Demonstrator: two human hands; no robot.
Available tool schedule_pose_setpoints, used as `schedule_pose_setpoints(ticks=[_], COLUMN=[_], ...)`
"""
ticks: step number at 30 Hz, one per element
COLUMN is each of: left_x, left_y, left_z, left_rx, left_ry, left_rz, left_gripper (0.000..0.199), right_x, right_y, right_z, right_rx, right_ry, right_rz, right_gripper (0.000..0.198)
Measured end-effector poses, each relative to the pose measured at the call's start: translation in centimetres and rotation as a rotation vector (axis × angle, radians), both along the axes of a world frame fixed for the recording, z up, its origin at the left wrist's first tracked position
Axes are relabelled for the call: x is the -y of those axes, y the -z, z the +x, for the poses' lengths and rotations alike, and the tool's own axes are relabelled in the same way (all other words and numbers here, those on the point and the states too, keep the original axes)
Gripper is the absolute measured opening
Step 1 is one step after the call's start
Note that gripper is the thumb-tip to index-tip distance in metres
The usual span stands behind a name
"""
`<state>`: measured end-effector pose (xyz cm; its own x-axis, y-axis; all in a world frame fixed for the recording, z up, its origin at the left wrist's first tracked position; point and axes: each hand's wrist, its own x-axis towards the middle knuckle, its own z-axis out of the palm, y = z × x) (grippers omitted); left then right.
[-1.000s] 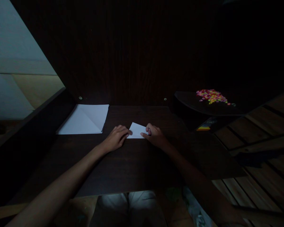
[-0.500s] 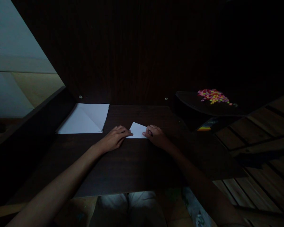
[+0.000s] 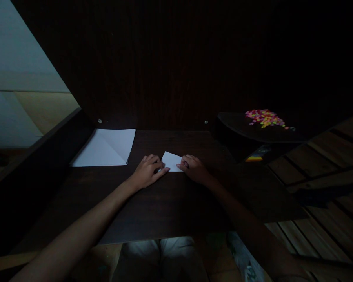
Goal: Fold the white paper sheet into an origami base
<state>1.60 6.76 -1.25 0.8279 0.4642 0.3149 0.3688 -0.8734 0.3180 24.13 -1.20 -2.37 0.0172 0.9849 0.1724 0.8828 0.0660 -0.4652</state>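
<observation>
A small folded piece of white paper (image 3: 172, 161) lies on the dark wooden desk, its upper edge slanting down to the right. On its left end rests my left hand (image 3: 149, 169), fingers curled, thumb along the near edge. My right hand (image 3: 191, 167) is closed over the right end, thumb on the paper and fingers bent. Both hands cover the paper's ends, so its full outline is hidden.
A stack of white paper sheets (image 3: 106, 147) lies at the desk's back left; the top one shows crease lines. On a curved corner shelf (image 3: 238, 127) at right sits a pile of small colourful pieces (image 3: 264, 118). A dark panel (image 3: 164, 70) rises behind the desk.
My left hand has shifted slightly right along the paper, its thumb now reaching further over the near edge and its fingers more bent. The right hand and the paper have hardly moved.
</observation>
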Motion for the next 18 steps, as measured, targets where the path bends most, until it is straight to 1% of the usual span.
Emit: schedule_pose_setpoints(ticks=[2, 3, 7, 10, 13, 18], left_x=[0.3, 0.4, 0.5, 0.5, 0.5, 0.7], left_y=[0.2, 0.4, 0.9, 1.2, 1.3, 1.2], left_z=[0.8, 1.1, 1.6, 1.6, 1.6, 1.7], left_rx=[0.027, 0.033, 0.072, 0.091, 0.086, 0.066], left_ry=[-0.057, -0.064, -0.022, -0.026, -0.047, -0.044], left_rz=[0.015, 0.023, 0.036, 0.031, 0.035, 0.069], left_gripper=[0.034, 0.034, 0.028, 0.027, 0.027, 0.026], right_x=[0.0, 0.0, 0.3, 0.5, 0.6, 0.7], right_y=[-0.3, -0.6, -1.6, -1.9, -1.9, -1.4], right_z=[0.2, 0.3, 0.6, 0.7, 0.7, 0.7], right_rx=[-0.051, -0.073, -0.166, -0.239, -0.248, -0.149], right_ry=[-0.006, -0.009, 0.016, 0.046, 0.038, 0.028], right_rz=[-0.020, -0.038, -0.160, -0.230, -0.232, -0.182], right_gripper=[0.019, 0.020, 0.025, 0.020, 0.017, 0.018])
